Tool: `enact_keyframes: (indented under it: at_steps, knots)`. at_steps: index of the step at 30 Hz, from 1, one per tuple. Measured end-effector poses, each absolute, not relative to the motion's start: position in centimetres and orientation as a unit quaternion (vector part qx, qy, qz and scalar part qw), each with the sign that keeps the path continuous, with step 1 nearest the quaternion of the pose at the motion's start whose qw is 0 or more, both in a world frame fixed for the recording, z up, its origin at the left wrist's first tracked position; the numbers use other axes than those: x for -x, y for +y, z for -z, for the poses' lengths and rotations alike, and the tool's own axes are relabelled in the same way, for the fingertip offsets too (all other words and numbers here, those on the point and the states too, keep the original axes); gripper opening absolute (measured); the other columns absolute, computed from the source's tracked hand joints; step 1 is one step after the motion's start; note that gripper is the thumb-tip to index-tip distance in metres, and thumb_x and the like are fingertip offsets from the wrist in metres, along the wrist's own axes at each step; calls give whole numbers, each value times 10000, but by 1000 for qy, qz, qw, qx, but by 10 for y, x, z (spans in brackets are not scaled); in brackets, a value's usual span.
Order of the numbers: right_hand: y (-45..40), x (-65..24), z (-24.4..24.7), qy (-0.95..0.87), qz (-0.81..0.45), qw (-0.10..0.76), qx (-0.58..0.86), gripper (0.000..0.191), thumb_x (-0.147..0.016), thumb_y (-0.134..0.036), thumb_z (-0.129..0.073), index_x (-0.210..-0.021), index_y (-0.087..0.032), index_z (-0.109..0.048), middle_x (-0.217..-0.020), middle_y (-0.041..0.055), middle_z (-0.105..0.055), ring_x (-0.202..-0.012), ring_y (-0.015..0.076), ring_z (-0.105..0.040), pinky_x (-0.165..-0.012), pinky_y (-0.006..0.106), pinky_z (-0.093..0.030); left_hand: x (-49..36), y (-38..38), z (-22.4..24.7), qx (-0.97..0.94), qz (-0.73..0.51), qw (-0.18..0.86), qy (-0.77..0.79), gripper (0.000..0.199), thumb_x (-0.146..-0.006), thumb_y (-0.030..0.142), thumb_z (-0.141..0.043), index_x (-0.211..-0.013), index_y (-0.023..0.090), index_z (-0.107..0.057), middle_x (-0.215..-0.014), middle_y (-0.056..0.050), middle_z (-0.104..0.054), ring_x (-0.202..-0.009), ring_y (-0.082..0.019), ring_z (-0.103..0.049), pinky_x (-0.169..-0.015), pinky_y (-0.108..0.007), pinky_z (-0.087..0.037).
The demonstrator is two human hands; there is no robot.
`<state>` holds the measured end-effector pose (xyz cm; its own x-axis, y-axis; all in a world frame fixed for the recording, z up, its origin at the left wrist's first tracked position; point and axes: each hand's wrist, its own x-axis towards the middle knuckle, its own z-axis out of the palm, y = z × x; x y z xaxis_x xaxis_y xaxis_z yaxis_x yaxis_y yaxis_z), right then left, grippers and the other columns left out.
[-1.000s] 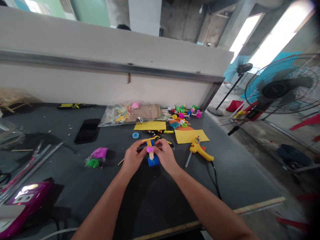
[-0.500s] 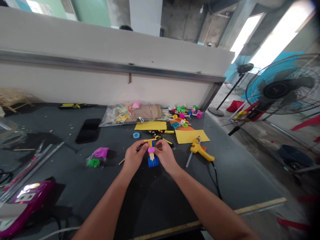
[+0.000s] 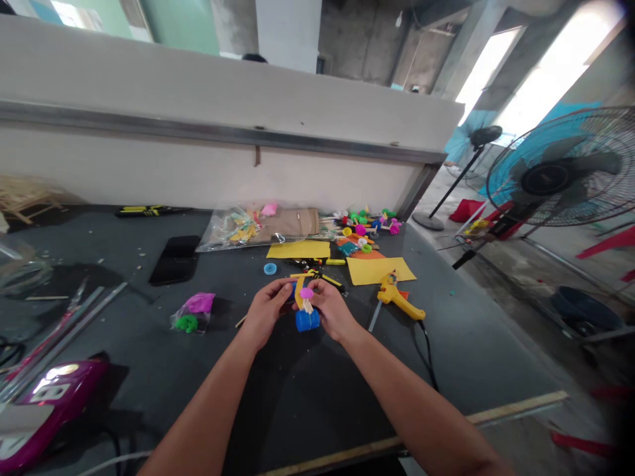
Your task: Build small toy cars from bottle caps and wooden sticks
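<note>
Between my hands, just above the dark table [image 3: 278, 396], is a small craft model [image 3: 307, 320] with blue bottle-cap wheels, a yellow strip and a round pink piece on top. My left hand [image 3: 270, 305] is closed on its left side, by a blue cap. My right hand [image 3: 331, 305] pinches it from the right, near the pink piece. Some of its parts are hidden behind my fingers. A loose blue cap [image 3: 270, 269] lies just beyond my left hand. Black-and-yellow pliers [image 3: 327, 280] lie behind my right hand.
To the right rests a yellow hot glue gun [image 3: 404, 303] with its cord trailing to the front. Yellow sheets [image 3: 381, 270], a clear plastic bag [image 3: 223, 228] and colourful small parts [image 3: 367, 225] are at the back. A black phone [image 3: 174, 260] and pink-and-green clay [image 3: 198, 304] lie left.
The craft model has been turned and tilted in my hands, its near blue cap and pink piece shifting slightly right. Both hands keep hold of it.
</note>
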<state>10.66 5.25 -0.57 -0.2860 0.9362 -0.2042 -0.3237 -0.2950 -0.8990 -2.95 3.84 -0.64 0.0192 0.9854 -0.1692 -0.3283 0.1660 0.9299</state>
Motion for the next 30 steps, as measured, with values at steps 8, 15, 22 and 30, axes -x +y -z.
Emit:
enact_keyframes:
  at_steps: [8,15,22,30]
  knots:
    - [55,-114,0,-514,-546,501,433,201,-665,-356,-687,-658,-196,-565,-525,-59,-518,-445,74,-394,-432,200,-301,28,38,6,-319,-543,659,411,326,-693,352,-709,-954,161,-667,-835,-49,-706,-700,-141,-649,-671,-247,-508]
    - [58,-117,2,-471,-553,559,400,174,-614,-298,-737,-729,-209,-641,-633,-45,-568,-554,91,-460,-523,217,-363,19,31,0,-302,-509,714,374,307,-616,308,-772,-848,126,-687,-791,-69,-706,-684,-175,-659,-676,-301,-542]
    - [59,-118,4,-468,-585,548,373,151,-622,-279,-746,-751,-233,-681,-663,-38,-601,-604,99,-499,-577,219,-408,19,29,-2,-266,-499,733,378,202,-640,270,-751,-774,139,-677,-726,-63,-700,-671,-190,-664,-707,-358,-561]
    - [59,-131,-2,-583,-619,453,269,253,-651,-306,-737,-895,-245,-710,-1181,37,-564,-1125,220,-484,-806,288,-451,22,25,1,-266,-443,786,340,171,-663,199,-733,-798,142,-646,-732,-71,-705,-712,-231,-683,-708,-377,-562]
